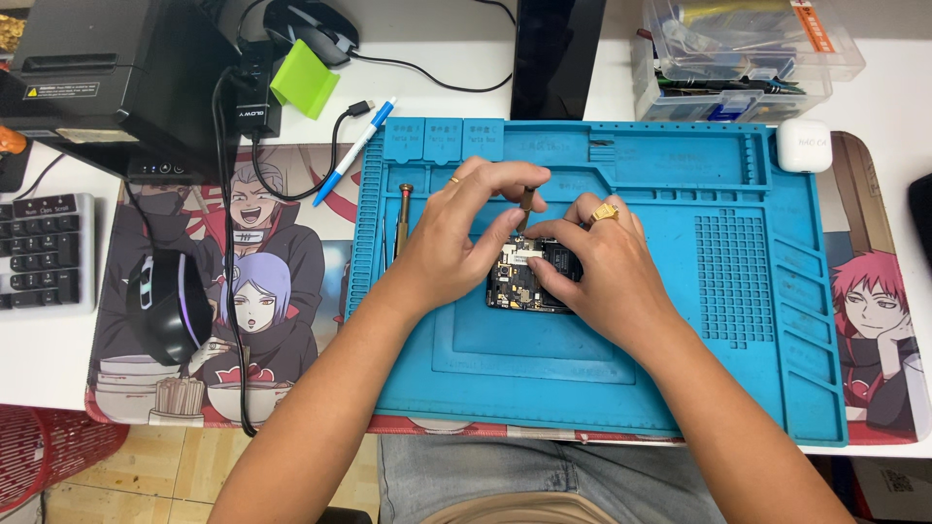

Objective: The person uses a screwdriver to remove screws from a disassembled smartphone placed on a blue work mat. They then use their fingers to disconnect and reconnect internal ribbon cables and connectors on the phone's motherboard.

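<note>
Board: I see the phone board (524, 277) lying flat near the centre of the blue mat (602, 369), where both of my hands can meet over it.
Left hand: my left hand (456, 238) comes in from 8 o'clock; thumb and forefinger pinch a thin tool (525, 202) held upright, its tip down at the board's top edge, so the grip is narrow and closed on the tool.
Right hand: my right hand (602, 267) comes in from 4 o'clock and lies over the board's right half, fingertips pressing it down, I judge to steady it; closed over it rather than lifting.
Screwdriver: a spare screwdriver (402, 218) lies at 9 o'clock of the left hand, in the mat's side groove, within reach.
Pen: a blue pen (354, 150) lies at 10 o'clock, off the mat.
Parts box: a clear box (738, 58) sits at 1 o'clock, well apart.
White case: a small case (803, 146) rests on the mat's far right corner.
</note>
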